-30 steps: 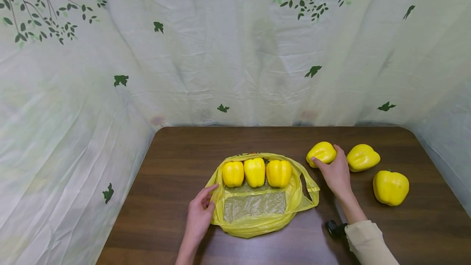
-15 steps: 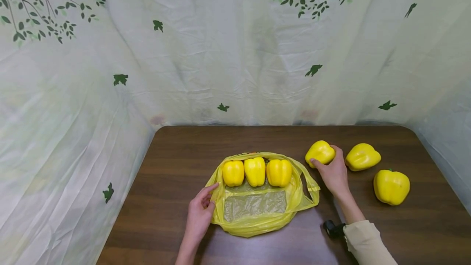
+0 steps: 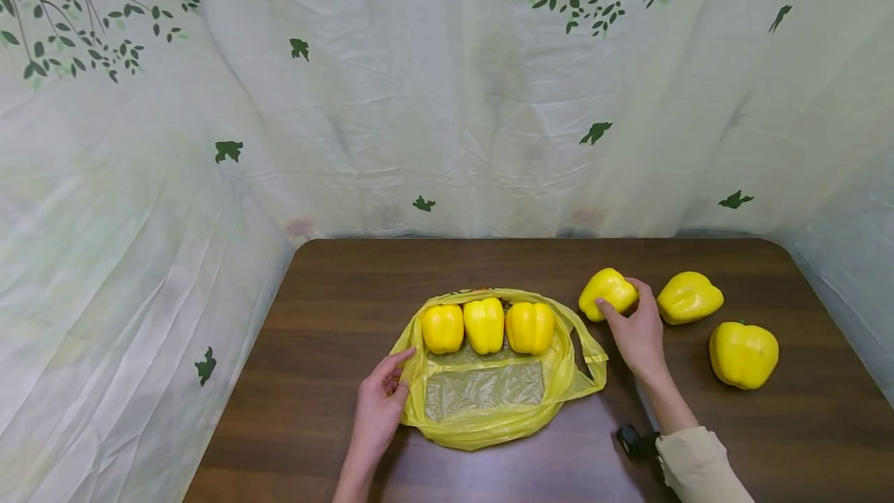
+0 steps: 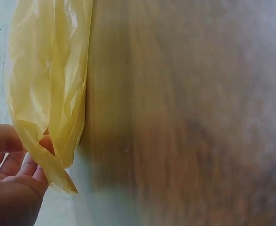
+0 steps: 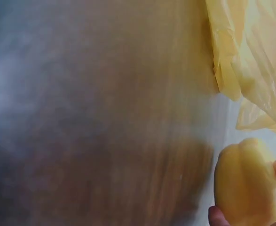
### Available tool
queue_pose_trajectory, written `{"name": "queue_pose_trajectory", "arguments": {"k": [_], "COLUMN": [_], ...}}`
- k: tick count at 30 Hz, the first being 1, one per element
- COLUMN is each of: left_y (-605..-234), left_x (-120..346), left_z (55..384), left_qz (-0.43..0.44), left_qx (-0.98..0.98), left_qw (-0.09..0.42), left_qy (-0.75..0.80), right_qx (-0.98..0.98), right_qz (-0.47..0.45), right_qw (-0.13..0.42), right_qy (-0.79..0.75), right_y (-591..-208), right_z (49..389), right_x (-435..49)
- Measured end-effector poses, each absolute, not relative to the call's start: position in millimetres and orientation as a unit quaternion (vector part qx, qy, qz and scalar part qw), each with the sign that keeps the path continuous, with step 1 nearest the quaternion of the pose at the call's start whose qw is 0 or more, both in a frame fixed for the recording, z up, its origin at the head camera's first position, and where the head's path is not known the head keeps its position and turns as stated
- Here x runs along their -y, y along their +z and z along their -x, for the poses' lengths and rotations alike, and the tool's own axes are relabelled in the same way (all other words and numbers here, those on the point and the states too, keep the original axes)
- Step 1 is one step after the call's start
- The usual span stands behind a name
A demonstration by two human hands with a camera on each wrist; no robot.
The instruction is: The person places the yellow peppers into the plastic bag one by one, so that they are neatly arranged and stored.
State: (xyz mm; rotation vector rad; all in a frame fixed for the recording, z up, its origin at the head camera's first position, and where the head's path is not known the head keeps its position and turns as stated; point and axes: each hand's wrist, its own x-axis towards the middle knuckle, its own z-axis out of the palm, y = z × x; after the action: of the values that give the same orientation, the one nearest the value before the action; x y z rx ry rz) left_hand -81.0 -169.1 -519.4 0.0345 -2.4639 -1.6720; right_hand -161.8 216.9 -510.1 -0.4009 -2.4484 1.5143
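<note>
A yellow plastic bag (image 3: 482,429) lies spread with its mouth facing up, and 3 yellow bell peppers (image 3: 484,326) sit in a row along its far side. My left hand (image 3: 380,406) holds the bag's left edge, thumb and fingers at the rim. In the left wrist view, thin plastic (image 4: 53,84) hangs past the fingers, partly hiding them. To the right of the bag, my right hand (image 3: 635,326) grips another yellow bell pepper (image 3: 606,292) between thumb and fingers. The right wrist view shows that held pepper (image 5: 246,183) near a loose bag handle (image 5: 257,115).
Two more yellow peppers rest on the brown wooden table (image 3: 335,278): one on its side (image 3: 690,298) beyond the right hand, one upright (image 3: 743,355) farther right. A pale curtain with printed leaves (image 3: 447,99) stands behind the table's back edge.
The right hand has shifted very slightly, its thumb moving a little to the right on the pepper. The left hand and the bag have stayed in place.
</note>
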Motion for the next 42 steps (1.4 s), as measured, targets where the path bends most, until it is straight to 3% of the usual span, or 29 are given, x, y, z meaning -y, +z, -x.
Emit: {"name": "queue_pose_trajectory", "arguments": {"k": [8, 16, 28, 42], "left_y": [-506, -520, -517, -481], "left_x": [163, 169, 167, 156], "left_z": [78, 81, 82, 72], "left_qz": [-0.028, -0.015, -0.028, -0.015], "left_qx": [0.829, 0.829, 0.830, 0.832], "left_qw": [0.075, 0.081, 0.072, 0.077], "left_qy": [-0.554, -0.554, -0.552, -0.548], "right_qx": [0.835, 0.840, 0.835, 0.810], "right_qz": [0.148, 0.146, 0.134, 0.101], "right_qw": [0.101, 0.088, 0.111, 0.124], "right_qy": [0.520, 0.516, 0.521, 0.564], "right_y": [-506, -498, -488, -479], "right_z": [152, 145, 135, 123], "right_x": [-218, -217, -214, -201]}}
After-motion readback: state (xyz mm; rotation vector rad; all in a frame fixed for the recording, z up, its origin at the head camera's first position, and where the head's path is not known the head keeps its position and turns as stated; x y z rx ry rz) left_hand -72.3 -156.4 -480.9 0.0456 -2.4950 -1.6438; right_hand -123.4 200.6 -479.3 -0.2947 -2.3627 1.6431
